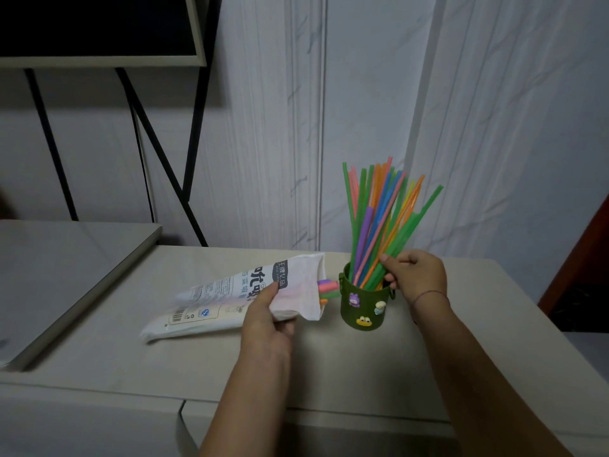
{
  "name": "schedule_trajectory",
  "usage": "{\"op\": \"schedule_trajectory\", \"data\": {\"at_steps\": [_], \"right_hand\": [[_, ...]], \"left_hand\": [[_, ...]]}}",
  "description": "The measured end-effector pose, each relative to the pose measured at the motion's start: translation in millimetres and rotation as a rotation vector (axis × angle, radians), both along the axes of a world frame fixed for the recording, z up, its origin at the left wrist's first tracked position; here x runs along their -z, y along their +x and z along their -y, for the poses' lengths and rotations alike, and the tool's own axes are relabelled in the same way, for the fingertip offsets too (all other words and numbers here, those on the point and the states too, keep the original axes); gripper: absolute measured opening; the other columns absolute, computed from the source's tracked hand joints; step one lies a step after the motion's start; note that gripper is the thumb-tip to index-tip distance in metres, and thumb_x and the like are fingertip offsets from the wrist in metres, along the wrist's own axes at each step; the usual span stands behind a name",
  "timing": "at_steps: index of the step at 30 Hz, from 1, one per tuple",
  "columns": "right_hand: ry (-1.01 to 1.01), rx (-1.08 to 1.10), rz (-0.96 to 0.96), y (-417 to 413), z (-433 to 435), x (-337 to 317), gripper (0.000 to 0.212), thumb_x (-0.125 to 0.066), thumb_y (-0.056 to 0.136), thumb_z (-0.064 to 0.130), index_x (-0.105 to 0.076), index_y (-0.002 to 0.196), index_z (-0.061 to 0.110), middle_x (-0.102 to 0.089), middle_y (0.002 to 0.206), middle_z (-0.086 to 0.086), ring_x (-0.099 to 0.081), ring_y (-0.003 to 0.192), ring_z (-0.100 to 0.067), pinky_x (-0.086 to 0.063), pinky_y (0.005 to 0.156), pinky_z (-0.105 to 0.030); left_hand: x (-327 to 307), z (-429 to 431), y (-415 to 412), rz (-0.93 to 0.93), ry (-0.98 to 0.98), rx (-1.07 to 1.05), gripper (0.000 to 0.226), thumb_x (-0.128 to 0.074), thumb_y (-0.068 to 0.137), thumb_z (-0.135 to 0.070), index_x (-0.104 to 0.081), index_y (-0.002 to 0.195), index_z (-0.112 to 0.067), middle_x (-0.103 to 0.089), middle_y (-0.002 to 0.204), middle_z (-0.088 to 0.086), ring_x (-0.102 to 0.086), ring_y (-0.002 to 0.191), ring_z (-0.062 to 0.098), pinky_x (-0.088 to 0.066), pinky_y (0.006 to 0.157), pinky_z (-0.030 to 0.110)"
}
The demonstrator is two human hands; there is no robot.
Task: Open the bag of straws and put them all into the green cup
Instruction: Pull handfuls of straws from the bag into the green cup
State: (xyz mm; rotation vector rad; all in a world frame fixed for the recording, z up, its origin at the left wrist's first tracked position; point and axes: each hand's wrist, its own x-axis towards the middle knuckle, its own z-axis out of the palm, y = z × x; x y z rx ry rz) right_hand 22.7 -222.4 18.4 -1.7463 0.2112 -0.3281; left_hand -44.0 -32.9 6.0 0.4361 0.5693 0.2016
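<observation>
Straws (379, 222) mostly stand in the green cup (364, 300), where the right hand (417, 275) pinches a bunch. The left hand (267, 318) grips the open bag (237, 295); a few straw ends (328, 290) remain at its mouth. Next, I judge, pull those out.

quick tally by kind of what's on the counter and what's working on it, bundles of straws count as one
Hands: 2, left hand and right hand
Green cup: 1
Straw bag: 1
Straw bundles: 2, the straws in the cup and the straw ends poking out of the bag
Total: 6
</observation>
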Motion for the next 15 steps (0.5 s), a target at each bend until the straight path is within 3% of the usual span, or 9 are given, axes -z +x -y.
{"op": "schedule_trajectory", "data": {"at_steps": [3,6,9,12,15], "right_hand": [[-0.032,0.006,-0.010,1,3,1,0.030,-0.074,0.077,0.019,-0.056,0.055,0.009,-0.052,0.045,-0.006,-0.046,0.043,-0.017,-0.042,0.054,-0.027],[-0.013,0.011,-0.028,-1,7,2,0.030,-0.075,0.076,0.017,-0.055,0.054,0.011,-0.051,0.039,0.000,-0.044,0.043,-0.017,-0.041,0.051,-0.027],[0.072,-0.022,-0.036,-7,10,-2,0.020,-0.072,0.079,0.014,-0.058,0.066,0.011,-0.056,0.052,-0.007,-0.047,0.041,-0.013,-0.045,0.046,-0.024],[0.128,-0.031,-0.039,-14,13,-5,0.015,-0.071,0.080,0.013,-0.058,0.076,0.007,-0.059,0.058,-0.010,-0.051,0.045,-0.015,-0.051,0.051,-0.027],[0.166,-0.038,-0.053,-22,17,-9,0.018,-0.070,0.081,0.016,-0.057,0.084,0.004,-0.058,0.058,-0.010,-0.051,0.041,-0.013,-0.049,0.044,-0.024]], "left_hand": [[0,2,1,0.002,-0.001,0.012,0.017,-0.060,0.084,0.003,-0.057,0.090,-0.014,-0.067,0.089,0.004,-0.064,0.078,0.017,-0.055,0.069,0.039],[0,4,1,0.009,-0.003,0.018,0.019,-0.060,0.084,0.003,-0.058,0.092,-0.014,-0.067,0.090,0.004,-0.065,0.078,0.017,-0.054,0.063,0.039],[1,6,1,0.005,0.015,0.035,0.017,-0.061,0.084,0.002,-0.058,0.092,-0.013,-0.067,0.089,0.004,-0.065,0.078,0.016,-0.055,0.066,0.034],[2,8,-1,0.005,0.022,0.042,0.018,-0.061,0.084,0.002,-0.058,0.094,-0.013,-0.067,0.090,0.004,-0.064,0.078,0.017,-0.056,0.062,0.034],[1,10,-3,0.017,0.041,0.045,0.018,-0.061,0.084,0.001,-0.058,0.094,-0.013,-0.067,0.092,0.004,-0.064,0.081,0.018,-0.055,0.080,0.038]]}}
